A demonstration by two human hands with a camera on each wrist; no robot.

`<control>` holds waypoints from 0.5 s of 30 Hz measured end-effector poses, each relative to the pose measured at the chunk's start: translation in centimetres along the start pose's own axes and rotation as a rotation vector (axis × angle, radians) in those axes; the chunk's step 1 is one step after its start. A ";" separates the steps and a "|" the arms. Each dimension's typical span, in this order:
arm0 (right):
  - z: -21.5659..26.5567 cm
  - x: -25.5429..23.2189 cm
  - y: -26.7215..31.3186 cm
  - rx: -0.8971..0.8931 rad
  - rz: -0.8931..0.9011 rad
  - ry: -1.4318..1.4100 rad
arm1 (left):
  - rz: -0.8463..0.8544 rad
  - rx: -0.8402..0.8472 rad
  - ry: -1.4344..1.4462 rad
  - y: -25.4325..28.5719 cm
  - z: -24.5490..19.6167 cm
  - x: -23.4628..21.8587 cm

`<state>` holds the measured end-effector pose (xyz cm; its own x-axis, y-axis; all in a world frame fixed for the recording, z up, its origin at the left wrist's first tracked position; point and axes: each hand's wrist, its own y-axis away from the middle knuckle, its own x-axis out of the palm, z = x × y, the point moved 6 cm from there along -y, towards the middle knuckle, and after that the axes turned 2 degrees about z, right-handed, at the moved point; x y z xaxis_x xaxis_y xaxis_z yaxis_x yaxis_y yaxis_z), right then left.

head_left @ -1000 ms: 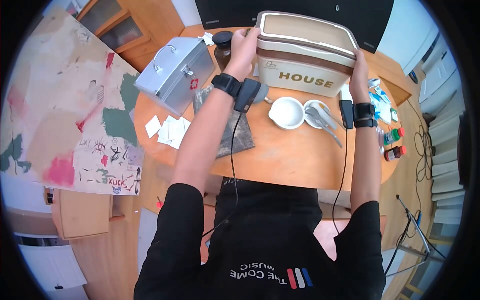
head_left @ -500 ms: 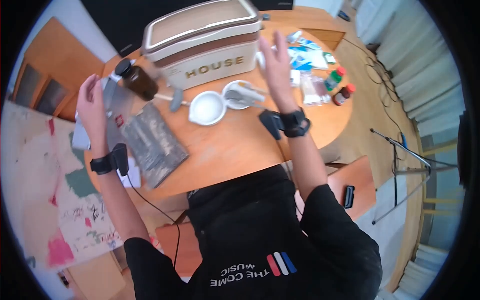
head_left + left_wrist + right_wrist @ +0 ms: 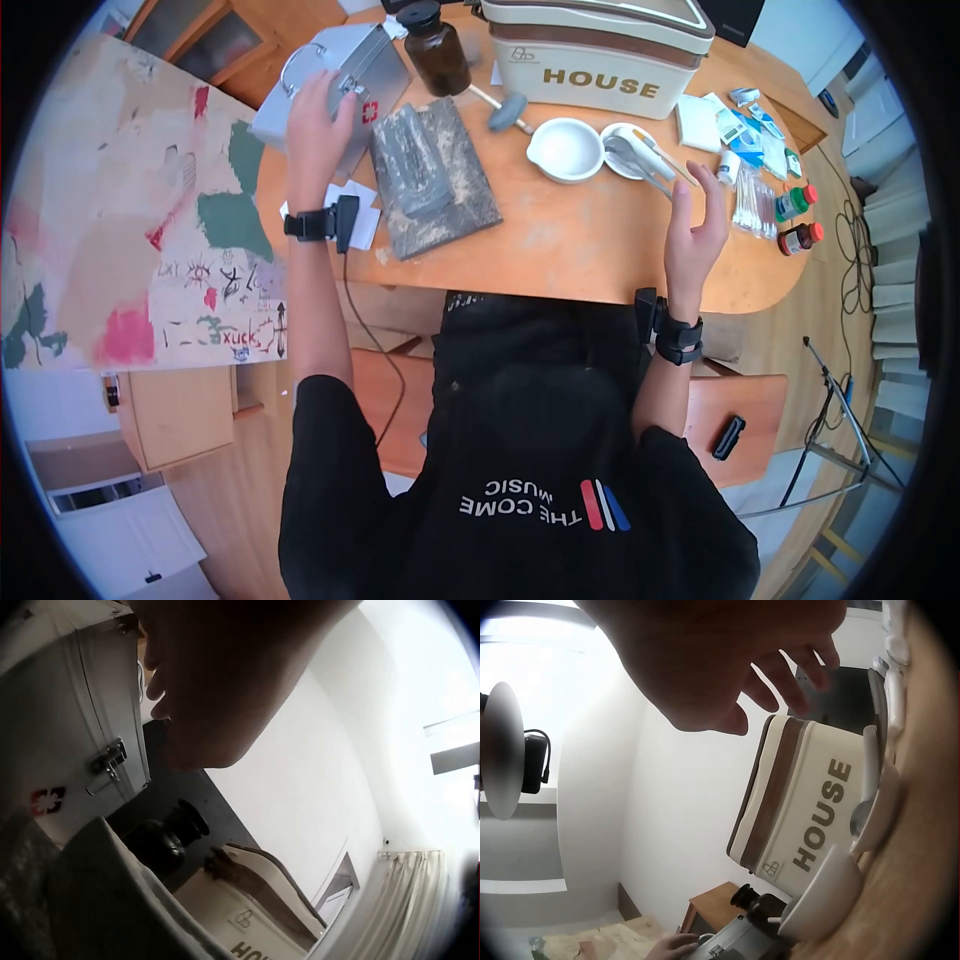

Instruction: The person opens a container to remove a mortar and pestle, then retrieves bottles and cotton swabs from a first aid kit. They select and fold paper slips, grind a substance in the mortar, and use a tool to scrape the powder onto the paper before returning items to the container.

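The left hand (image 3: 315, 120), fingers spread, rests on the metal case (image 3: 345, 70), which lies along the table's (image 3: 590, 250) far-left edge, handle pointing outward. The right hand (image 3: 695, 235) hovers with fingers apart over bare wood at the near edge.

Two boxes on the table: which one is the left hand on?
The silver case with the red cross, at the table's left edge. The left hand rests on it; the cream HOUSE box stands untouched.

even daylight fills the head view, sharp at the centre, with fisheye bending and a black vignette at the edges. both wrist views are backlit by a glaring white wall (image 3: 315, 772); the left hand (image 3: 225, 675) and right hand (image 3: 705, 652) loom dark, blurred and out of focus.
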<state>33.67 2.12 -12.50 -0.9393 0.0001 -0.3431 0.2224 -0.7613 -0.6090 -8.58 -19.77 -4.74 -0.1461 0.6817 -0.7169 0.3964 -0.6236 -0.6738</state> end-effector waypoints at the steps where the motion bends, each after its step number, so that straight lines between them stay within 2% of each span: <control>1: 0.5 -0.2 0.5 -0.066 0.001 0.035 | -0.034 -0.068 0.168 0.8 -1.3 -0.6; 3: 1.4 -0.5 1.3 -0.201 -0.009 0.112 | -0.051 -0.121 0.265 3.8 -3.9 -1.2; 4: 1.5 -0.5 1.8 -0.211 0.016 0.138 | -0.059 -0.144 0.321 5.3 -5.2 -1.3; 7: 1.8 -0.6 2.4 -0.257 0.077 0.197 | -0.138 -0.129 0.316 9.2 -8.2 -2.0; 8: 2.0 -0.4 2.8 -0.272 0.088 0.185 | -0.157 -0.206 0.234 10.6 -8.0 -2.6; 10: 2.4 0.5 3.6 -0.279 0.115 0.164 | -0.187 -0.349 0.046 13.5 -6.4 -3.9; 11: 2.4 0.5 3.5 -0.276 0.125 0.173 | -0.143 -0.473 0.041 15.3 -3.6 -3.8; 14: 1.9 1.0 3.4 -0.274 0.145 0.194 | 0.073 -0.659 -0.052 18.0 1.5 -3.3; 15: 2.0 1.3 3.4 -0.272 0.149 0.201 | 0.112 -0.635 -0.089 18.5 1.9 -3.1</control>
<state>32.69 -1.78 -13.59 -0.8270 0.0502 -0.5599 0.4400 -0.5621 -0.7004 -2.55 -34.17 -15.33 -0.1363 0.5742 -0.8073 0.8681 -0.3234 -0.3766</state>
